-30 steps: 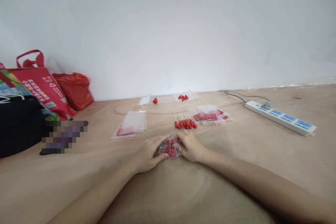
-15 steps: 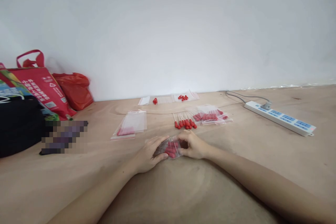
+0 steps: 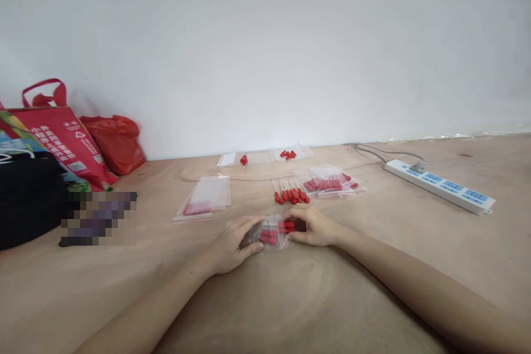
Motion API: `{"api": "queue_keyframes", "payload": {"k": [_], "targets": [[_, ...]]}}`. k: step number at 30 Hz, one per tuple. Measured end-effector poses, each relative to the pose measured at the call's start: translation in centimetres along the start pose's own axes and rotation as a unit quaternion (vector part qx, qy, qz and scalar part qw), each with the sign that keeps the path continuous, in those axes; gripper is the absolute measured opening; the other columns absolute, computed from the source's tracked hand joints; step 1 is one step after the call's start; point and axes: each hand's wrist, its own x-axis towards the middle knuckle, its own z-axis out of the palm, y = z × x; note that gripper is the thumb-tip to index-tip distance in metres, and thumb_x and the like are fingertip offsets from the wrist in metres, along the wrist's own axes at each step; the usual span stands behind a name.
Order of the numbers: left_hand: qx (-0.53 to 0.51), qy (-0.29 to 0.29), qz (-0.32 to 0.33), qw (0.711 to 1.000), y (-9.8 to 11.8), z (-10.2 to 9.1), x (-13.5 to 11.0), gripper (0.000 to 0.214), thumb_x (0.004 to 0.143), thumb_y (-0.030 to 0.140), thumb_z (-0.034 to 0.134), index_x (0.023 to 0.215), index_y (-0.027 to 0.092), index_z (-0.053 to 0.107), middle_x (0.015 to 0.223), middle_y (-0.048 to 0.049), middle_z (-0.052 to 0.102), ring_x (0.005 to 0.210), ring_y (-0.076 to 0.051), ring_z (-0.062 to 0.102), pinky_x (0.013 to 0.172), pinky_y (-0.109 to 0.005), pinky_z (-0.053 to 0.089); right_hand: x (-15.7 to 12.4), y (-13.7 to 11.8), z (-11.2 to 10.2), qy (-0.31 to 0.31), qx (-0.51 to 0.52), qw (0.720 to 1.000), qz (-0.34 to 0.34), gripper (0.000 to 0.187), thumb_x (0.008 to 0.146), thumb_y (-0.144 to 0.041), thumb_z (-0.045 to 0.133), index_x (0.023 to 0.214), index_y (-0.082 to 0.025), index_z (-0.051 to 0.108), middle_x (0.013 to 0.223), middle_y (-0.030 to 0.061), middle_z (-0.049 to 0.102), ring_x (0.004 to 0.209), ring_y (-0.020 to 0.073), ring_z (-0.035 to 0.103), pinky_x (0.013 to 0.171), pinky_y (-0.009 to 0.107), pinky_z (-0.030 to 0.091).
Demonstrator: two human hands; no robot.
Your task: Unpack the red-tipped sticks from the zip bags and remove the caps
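Red tote [image 3: 62, 135] beside red plastic bag [image 3: 118, 145], white power strip [image 3: 440, 186] well apart

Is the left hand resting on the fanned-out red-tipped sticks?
No, the red-tipped sticks lie farther off on the table, while the left hand holds the clear bag.

Between left hand [image 3: 236, 243] and right hand [image 3: 314, 227]: clear plastic bag [image 3: 271, 225], thin, glossy, creased, red tips [image 3: 269, 238] inside looking smooth; beneath both hands, tabletop [image 3: 290, 301] matt, brown, wood-like. Well right of right hand, power strip [image 3: 450, 192] in smooth, hard white plastic; well left of left hand, black bag [image 3: 31, 199], matt and cloth-like, with red bag [image 3: 115, 144] beyond, crinkled, softly shiny plastic.
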Motion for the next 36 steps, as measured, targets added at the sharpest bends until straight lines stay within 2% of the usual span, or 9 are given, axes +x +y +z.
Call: {"api": "queue_keyframes", "payload": {"k": [5, 9, 14, 17, 20, 23, 26, 29, 36], "targets": [[0.001, -0.01, -0.007, 1.0, 0.1, -0.1, 0.0, 0.049, 0.082, 0.037, 0.048, 0.127, 0.021, 0.036, 0.128, -0.0087, 0.045, 0.114, -0.022, 0.044, 0.095, -0.039, 0.036, 0.0, 0.4, -0.6, -0.012, 0.067, 0.997, 0.033, 0.019, 0.069, -0.018, 0.057, 0.088, -0.016, 0.061, 0.079, 0.0022, 0.064, 0.068, 0.0124, 0.057, 0.062, 0.024, 0.045], [0.002, -0.005, -0.01, 1.0, 0.0, 0.0, 0.0, 0.048, 0.082, 0.038, 0.048, 0.125, 0.022, 0.037, 0.128, -0.0086, 0.046, 0.115, -0.023, 0.044, 0.096, -0.039, 0.036, -0.1, 1.5, -3.5, -0.003, 0.144, 0.987, 0.074, 0.02, 0.069, -0.019, 0.058, 0.088, -0.016, 0.062, 0.084, 0.0034, 0.067, 0.076, 0.0142, 0.061, 0.067, 0.026, 0.048], [0.009, -0.003, -0.005, 1.0, -0.1, 0.0, 0.0, 0.048, 0.081, 0.037, 0.049, 0.125, 0.021, 0.037, 0.127, -0.0095, 0.046, 0.115, -0.023, 0.044, 0.095, -0.041, 0.035, -0.3, 3.3, -7.9, 0.058, 0.207, 0.967, 0.14, 0.024, 0.065, -0.029, 0.065, 0.085, -0.016, 0.063, 0.072, 0.0028, 0.067, 0.065, 0.0138, 0.062, 0.061, 0.027, 0.049], [0.011, -0.002, 0.002, 1.0, 0.0, -0.1, 0.0, 0.048, 0.081, 0.036, 0.05, 0.124, 0.021, 0.038, 0.126, -0.0089, 0.047, 0.114, -0.023, 0.045, 0.095, -0.04, 0.036, 0.5, 3.7, -8.6, 0.126, 0.236, 0.952, 0.148, 0.028, 0.063, -0.033, 0.067, 0.085, -0.016, 0.062, 0.074, 0.004, 0.067, 0.066, 0.015, 0.063, 0.058, 0.027, 0.049], [0.01, 0.007, 0.01, 1.0, 0.1, -0.1, 0.0, 0.046, 0.081, 0.037, 0.05, 0.124, 0.023, 0.039, 0.125, -0.0077, 0.049, 0.112, -0.022, 0.046, 0.093, -0.039, 0.038, 2.5, 3.2, -7.0, 0.222, 0.206, 0.945, 0.122, 0.029, 0.066, -0.034, 0.065, 0.088, -0.016, 0.06, 0.08, 0.0055, 0.067, 0.073, 0.0161, 0.063, 0.066, 0.03, 0.05], [0.008, 0.01, 0.01, 1.0, 0.1, -0.1, -0.1, 0.047, 0.081, 0.038, 0.049, 0.124, 0.023, 0.039, 0.124, -0.0073, 0.049, 0.111, -0.022, 0.047, 0.093, -0.038, 0.038, 4.8, 2.4, -3.7, 0.277, 0.087, 0.953, 0.085, 0.023, 0.07, -0.03, 0.061, 0.09, -0.016, 0.061, 0.083, 0.0052, 0.066, 0.076, 0.0151, 0.062, 0.074, 0.03, 0.048], [0.005, 0.004, 0.005, 1.0, 0.2, -0.1, -0.1, 0.047, 0.081, 0.038, 0.049, 0.124, 0.022, 0.039, 0.125, -0.0078, 0.048, 0.112, -0.023, 0.046, 0.094, -0.038, 0.038, 6.5, 1.8, -0.4, 0.22, -0.058, 0.972, 0.056, 0.018, 0.076, -0.023, 0.055, 0.092, -0.017, 0.061, 0.088, 0.0063, 0.064, 0.082, 0.015, 0.059, 0.076, 0.028, 0.044], [-0.001, -0.004, 0.002, 1.0, 0.3, -0.2, -0.1, 0.046, 0.081, 0.036, 0.05, 0.124, 0.02, 0.041, 0.125, -0.0086, 0.048, 0.113, -0.023, 0.046, 0.094, -0.039, 0.037, 7.4, 1.7, 1.7, 0.125, -0.186, 0.972, 0.078, 0.018, 0.079, -0.019, 0.05, 0.093, -0.018, 0.061, 0.09, 0.0071, 0.062, 0.085, 0.0163, 0.056, 0.076, 0.028, 0.04], [0.005, 0.0, 0.002, 1.0, 0.2, -0.1, -0.1, 0.048, 0.08, 0.037, 0.05, 0.125, 0.023, 0.04, 0.124, -0.008, 0.049, 0.113, -0.024, 0.045, 0.095, -0.04, 0.036, 7.7, 2.2, 2.9, 0.048, -0.24, 0.967, 0.067, 0.015, 0.078, -0.028, 0.057, 0.089, -0.018, 0.062, 0.091, 0.0074, 0.058, 0.086, 0.0179, 0.053, 0.077, 0.031, 0.033]]}}
